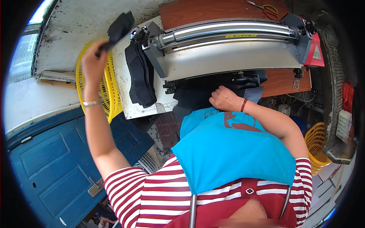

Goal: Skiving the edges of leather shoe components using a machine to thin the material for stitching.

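My left hand (94, 62) is raised at the upper left, above a yellow plastic basket, its fingers closed round one end of a black fabric piece (121, 27). That piece sticks up and to the right, slightly blurred. Low in front of the roller machine (232, 57), my right hand (227, 98) lies with curled fingers on dark fabric pieces (194, 95); its fingertips are partly hidden. More black strips (243, 79) lie layered under the machine's front edge. A stack of black cut pieces (140, 76) rests on the white board left of the machine.
Beside the white board (167, 107) stands the yellow basket (110, 95). Orange-handled scissors (269, 10) lie on the brown board behind the machine. Thin cables (298, 98) run at the right, near another yellow basket (316, 144). A blue door panel (57, 163) is at lower left.
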`<state>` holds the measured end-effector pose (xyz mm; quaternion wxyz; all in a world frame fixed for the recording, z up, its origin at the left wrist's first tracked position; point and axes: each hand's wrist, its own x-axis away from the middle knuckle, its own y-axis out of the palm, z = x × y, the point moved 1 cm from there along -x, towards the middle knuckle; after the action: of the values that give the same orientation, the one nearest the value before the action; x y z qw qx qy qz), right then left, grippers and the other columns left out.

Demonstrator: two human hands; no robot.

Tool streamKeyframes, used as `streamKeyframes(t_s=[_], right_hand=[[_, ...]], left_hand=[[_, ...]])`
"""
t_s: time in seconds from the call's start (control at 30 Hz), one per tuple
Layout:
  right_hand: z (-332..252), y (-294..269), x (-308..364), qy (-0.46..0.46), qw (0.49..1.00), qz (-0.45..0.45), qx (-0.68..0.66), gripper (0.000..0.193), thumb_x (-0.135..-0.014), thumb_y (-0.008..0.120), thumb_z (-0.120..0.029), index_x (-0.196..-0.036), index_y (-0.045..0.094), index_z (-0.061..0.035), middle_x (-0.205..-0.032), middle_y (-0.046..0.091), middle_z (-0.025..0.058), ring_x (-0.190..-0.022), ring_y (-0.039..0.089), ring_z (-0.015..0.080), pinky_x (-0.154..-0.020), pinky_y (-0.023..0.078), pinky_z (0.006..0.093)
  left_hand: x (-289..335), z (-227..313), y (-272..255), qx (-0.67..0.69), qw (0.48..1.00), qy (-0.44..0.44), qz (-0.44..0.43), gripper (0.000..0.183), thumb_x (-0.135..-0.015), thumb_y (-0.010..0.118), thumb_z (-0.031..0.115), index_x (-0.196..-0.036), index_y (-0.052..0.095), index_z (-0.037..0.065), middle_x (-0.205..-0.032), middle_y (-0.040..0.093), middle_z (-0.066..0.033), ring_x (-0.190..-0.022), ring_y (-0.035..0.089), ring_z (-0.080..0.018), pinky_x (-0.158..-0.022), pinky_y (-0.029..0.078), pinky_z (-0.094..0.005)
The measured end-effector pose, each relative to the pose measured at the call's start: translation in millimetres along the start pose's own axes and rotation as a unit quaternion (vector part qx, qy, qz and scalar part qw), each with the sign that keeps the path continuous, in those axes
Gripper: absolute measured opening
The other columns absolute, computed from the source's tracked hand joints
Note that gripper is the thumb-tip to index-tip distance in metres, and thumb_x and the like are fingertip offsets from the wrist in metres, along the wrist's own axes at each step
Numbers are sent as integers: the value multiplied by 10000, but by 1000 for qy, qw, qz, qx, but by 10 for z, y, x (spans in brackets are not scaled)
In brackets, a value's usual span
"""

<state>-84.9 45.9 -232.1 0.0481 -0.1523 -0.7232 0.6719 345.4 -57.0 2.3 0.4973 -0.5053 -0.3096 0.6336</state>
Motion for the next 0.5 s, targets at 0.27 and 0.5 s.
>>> streamKeyframes(t_s=[0.27,0.5], right_hand=[[34,-200,-29,8,998,27,-48,78,-822,624,-141,-862,660,-86,-747,634,67,-724,666,228,-704,512,371],[152,-503,49,182,931,64,-311,216,-772,697,-101,-979,727,-48,-816,651,107,-785,661,332,-760,538,416]], left_hand=[[2305,-564,1161,-66,979,-124,-147,216,-826,637,16,-999,744,90,-1065,737,-109,-989,697,-343,-859,554,-430],[2400,-500,1104,-126,971,-62,-195,298,-753,677,148,-1028,765,73,-1184,711,-102,-1031,686,-350,-907,546,-428]])
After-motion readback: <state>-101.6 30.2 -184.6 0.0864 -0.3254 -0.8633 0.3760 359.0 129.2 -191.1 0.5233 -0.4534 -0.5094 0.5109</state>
